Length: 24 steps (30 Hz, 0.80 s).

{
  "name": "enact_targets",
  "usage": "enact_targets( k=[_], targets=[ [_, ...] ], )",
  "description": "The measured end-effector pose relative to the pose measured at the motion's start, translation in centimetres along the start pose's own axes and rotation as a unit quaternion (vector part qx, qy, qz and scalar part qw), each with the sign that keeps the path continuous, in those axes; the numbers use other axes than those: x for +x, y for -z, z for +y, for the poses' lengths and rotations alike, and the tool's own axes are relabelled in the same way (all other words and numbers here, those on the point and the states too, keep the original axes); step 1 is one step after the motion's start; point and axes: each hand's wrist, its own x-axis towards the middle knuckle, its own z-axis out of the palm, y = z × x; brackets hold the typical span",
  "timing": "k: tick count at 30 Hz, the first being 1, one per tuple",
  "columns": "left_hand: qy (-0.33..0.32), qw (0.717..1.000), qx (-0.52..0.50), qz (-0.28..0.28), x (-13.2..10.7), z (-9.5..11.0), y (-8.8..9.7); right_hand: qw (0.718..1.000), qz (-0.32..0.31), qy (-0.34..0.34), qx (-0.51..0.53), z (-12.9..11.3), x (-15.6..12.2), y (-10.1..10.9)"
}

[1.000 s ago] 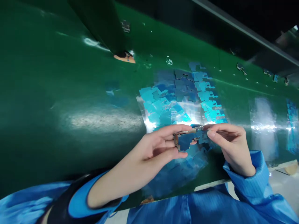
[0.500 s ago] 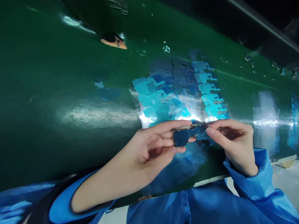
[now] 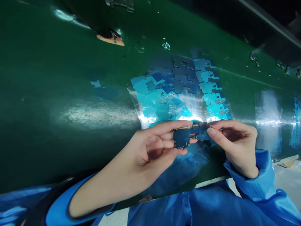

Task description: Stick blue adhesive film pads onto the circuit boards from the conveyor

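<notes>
While the left hand grips a small blue-faced circuit board between thumb and fingers, the right hand pinches the board's right end with thumb and forefinger. Board held raised over the green table, in front of the wearer's body, face visible, slightly tilted. Beyond the hands: overlapping cyan cut-outs at left; dark cut-outs mid; stepped blue column at right, edges overlapping.

The left hand holds a circuit board; at the board's right end, the right hand pinches blue film; beyond the board lie cut pieces.
</notes>
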Motion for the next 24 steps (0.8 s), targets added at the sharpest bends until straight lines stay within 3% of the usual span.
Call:
enact_targets(
  k=[8,24],
  targets=[
    [0.019,0.999,-0.026,0.038,-0.26,0.34,-0.57,1.0,-0.006,0.0,0.005,-0.06,-0.03,-0.08],
    [0.005,0.999,-0.008,0.041,-0.32,0.3,-0.73,1.0,0.007,-0.003,-0.005,-0.13,0.02,-0.12]
  ],
)
